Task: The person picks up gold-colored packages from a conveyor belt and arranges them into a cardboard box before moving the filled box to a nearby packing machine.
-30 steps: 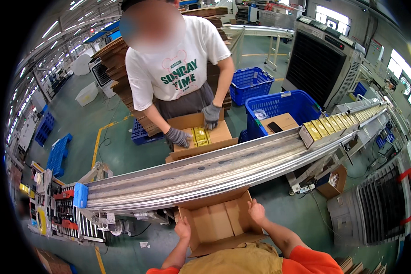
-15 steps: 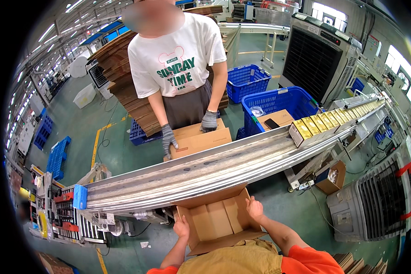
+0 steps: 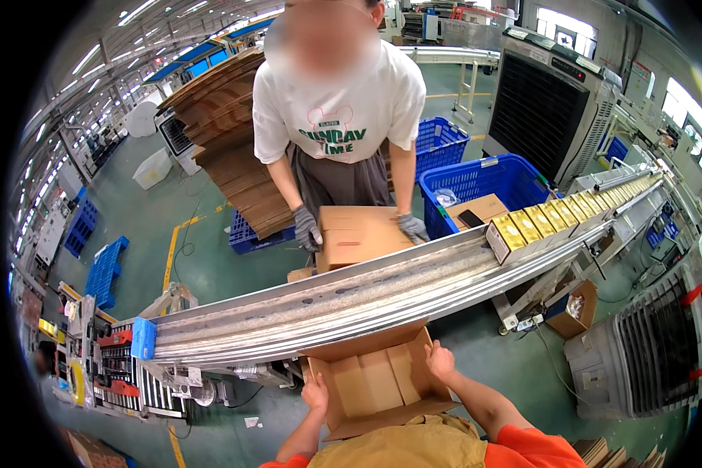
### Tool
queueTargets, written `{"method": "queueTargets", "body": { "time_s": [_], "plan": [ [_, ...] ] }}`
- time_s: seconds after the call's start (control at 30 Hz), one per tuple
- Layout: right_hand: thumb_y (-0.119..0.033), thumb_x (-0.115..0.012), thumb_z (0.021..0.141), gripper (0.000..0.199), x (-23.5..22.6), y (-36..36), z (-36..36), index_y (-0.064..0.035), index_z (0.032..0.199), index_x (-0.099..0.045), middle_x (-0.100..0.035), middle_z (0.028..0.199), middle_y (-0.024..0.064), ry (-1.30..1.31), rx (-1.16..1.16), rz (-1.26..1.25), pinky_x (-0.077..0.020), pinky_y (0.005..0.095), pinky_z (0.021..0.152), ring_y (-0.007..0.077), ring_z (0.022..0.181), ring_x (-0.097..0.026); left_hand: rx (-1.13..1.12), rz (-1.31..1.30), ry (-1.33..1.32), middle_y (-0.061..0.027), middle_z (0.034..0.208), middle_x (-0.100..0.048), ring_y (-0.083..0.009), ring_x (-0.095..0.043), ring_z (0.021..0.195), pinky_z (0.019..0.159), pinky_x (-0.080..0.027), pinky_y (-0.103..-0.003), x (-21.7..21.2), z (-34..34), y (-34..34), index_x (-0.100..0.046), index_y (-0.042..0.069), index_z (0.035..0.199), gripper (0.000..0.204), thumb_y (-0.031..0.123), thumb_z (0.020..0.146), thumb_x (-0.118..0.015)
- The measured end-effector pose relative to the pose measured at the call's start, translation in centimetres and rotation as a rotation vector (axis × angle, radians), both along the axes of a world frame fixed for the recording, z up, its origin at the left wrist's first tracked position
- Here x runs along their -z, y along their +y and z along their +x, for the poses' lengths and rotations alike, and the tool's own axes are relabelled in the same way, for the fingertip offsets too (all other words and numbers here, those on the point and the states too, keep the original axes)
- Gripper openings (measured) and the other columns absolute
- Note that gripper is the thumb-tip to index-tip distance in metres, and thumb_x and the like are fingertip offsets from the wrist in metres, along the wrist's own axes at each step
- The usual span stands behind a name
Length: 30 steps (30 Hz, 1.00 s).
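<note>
Cardboard box, open and empty, is sitting just below the near edge of the metal conveyor, flaps spread. Left hand is resting on its left wall, right hand on its right flap; fingers of both are lying loosely curled over the cardboard edges, bracing rather than clamping. Compared with a second ago, the hands are keeping the same hold. Across the conveyor, the co-worker's gloved hands are now pressing the flaps of a second box shut; earlier it was open. Yellow cartons are queuing up-line at right.
</note>
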State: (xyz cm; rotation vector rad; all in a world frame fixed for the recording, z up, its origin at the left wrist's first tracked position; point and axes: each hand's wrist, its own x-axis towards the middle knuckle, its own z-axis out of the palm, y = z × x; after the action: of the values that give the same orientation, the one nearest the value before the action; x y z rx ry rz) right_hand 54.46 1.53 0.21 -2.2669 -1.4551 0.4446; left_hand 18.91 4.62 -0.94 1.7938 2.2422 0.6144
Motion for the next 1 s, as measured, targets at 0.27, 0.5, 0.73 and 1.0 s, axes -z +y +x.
{"method": "queueTargets", "body": {
  "time_s": [0.27, 0.5, 0.73, 1.0],
  "plan": [
    [-0.044, -0.049, 0.091, 0.043, -1.2, -0.2, 2.6, -0.0012, 0.095, -0.051, -0.062, 0.072, 0.0248, 0.043, -0.103, -0.139, -0.0497, 0.0506, 0.061, 0.0421, 0.069, -0.062, 0.016, -0.124, -0.007, -0.0246, 0.077, -0.064, -0.0432, -0.061, 0.072, 0.065, -0.048, -0.051, -0.1, 0.5, 1.0, -0.052, 0.003, 0.119, 0.05, 0.043, 0.091, -0.046],
    [-0.015, -0.064, 0.081, 0.01, -15.1, 3.3, 18.7, -0.0052, 0.081, -0.061, -0.059, 0.075, 0.0157, -0.149, -0.027, 0.745, -0.0471, 0.0421, 0.063, 0.0346, 0.071, -0.057, 0.227, -0.449, 0.315, -0.0287, 0.091, -0.063, -0.0395, -0.064, 0.086, 0.074, -0.051, -0.045, -3.4, -1.7, 1.2, -0.044, -0.003, 0.127, 0.066, 0.051, 0.088, -0.048],
    [-0.033, -0.058, 0.086, 0.037, -19.2, 10.5, 44.0, 0.0034, 0.095, -0.057, -0.061, 0.091, 0.0216, -0.601, 0.315, 0.351, -0.0457, 0.0417, 0.081, 0.0363, 0.09, -0.056, 0.456, -0.419, -0.186, -0.0093, 0.075, -0.068, -0.0197, -0.066, 0.07, 0.063, -0.05, -0.029, -20.6, 11.6, 3.7, -0.067, 0.004, 0.097, 0.034, 0.037, 0.087, -0.061],
    [-0.081, -0.06, 0.059, 0.114, -20.4, 15.3, 44.2, 0.0124, 0.123, -0.044, -0.056, 0.112, 0.0328, -0.067, 0.141, -0.135, -0.0445, 0.0416, 0.092, 0.0386, 0.109, -0.056, 0.429, -0.468, -0.979, -0.0049, 0.087, -0.06, -0.0099, -0.057, 0.077, 0.066, -0.046, -0.022, -19.1, 25.5, 11.0, -0.055, 0.001, 0.116, 0.033, 0.026, 0.095, -0.054]
  ]
}}
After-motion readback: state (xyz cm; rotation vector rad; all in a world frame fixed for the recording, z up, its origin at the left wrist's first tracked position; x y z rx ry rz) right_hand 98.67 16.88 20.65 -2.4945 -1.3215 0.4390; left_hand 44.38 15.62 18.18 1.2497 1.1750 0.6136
